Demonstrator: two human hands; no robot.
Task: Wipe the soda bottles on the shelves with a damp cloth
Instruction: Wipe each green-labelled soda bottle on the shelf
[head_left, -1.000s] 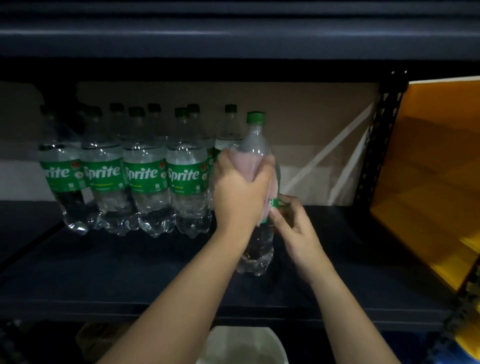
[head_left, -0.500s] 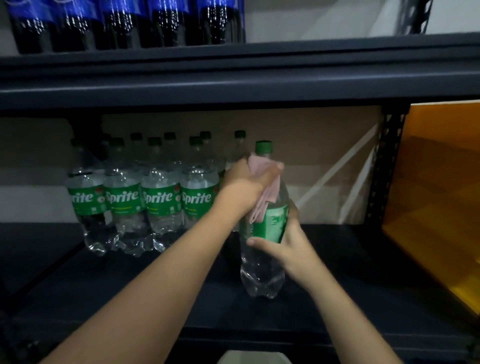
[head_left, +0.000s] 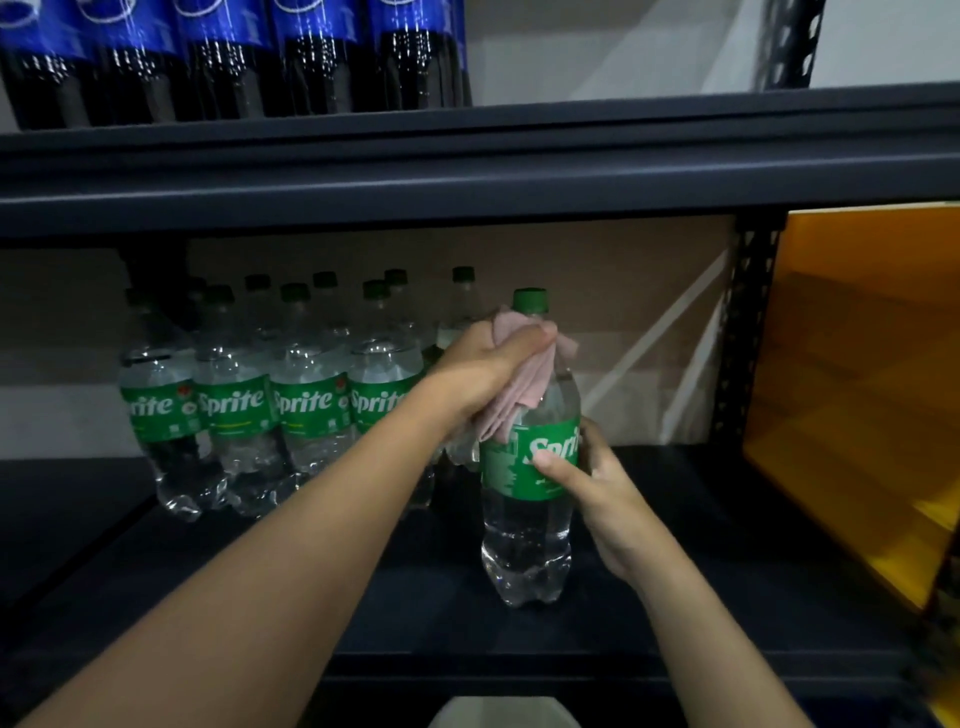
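Observation:
A clear Sprite bottle (head_left: 527, 540) with a green cap and green label stands upright on the dark shelf (head_left: 363, 613), apart from the others. My left hand (head_left: 483, 369) grips a pink cloth (head_left: 519, 395) against the bottle's neck and shoulder. My right hand (head_left: 597, 499) holds the bottle at its label, thumb across the front. A group of several Sprite bottles (head_left: 270, 405) stands in rows to the left, further back on the same shelf.
Dark cola bottles with blue labels (head_left: 234, 57) line the shelf above. An orange panel (head_left: 857, 395) stands beyond the perforated metal upright (head_left: 743, 338) on the right. A white container rim (head_left: 498, 714) shows below the shelf edge.
The view has tilted upward, bringing the upper shelf of cola bottles into sight. My left hand with the cloth has slid from the bottle's shoulder up to its neck; my right hand now grips the label.

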